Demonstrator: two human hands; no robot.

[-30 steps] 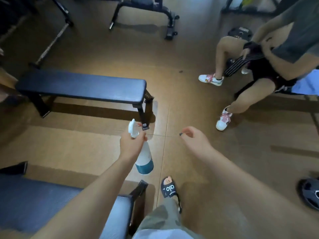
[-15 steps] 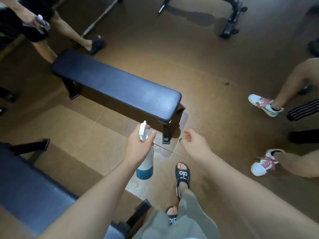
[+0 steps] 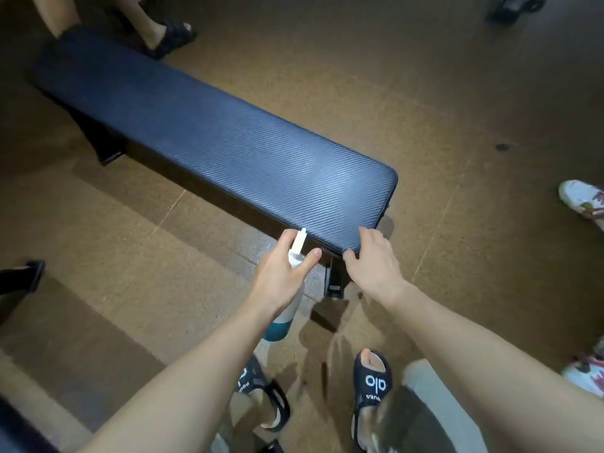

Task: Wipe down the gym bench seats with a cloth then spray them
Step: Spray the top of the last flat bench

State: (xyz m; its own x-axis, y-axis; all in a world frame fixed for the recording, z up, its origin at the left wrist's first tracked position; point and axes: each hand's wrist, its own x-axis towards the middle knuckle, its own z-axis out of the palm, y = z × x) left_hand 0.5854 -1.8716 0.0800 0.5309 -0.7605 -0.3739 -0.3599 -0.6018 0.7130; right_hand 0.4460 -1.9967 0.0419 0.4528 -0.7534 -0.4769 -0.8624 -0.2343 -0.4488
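Observation:
A long dark blue padded gym bench [image 3: 209, 138] runs from the upper left down to the middle of the view. My left hand [image 3: 281, 273] grips a white spray bottle [image 3: 282, 317] with a teal base, its nozzle just at the bench's near end. My right hand [image 3: 372, 259] rests on the near corner of the seat pad, fingers curled over its edge. No cloth is visible.
Another person's leg and black sandal [image 3: 170, 37] stand at the bench's far end. White sneakers [image 3: 581, 201] of a seated person are at the right edge. A second bench's corner [image 3: 19, 429] sits at lower left. My sandalled feet [image 3: 372, 384] stand on brown floor.
I have stepped closer to the bench, which now fills the view. My right hand has moved forward from mid-air onto the seat's near corner. My left hand brought the bottle up to the bench end.

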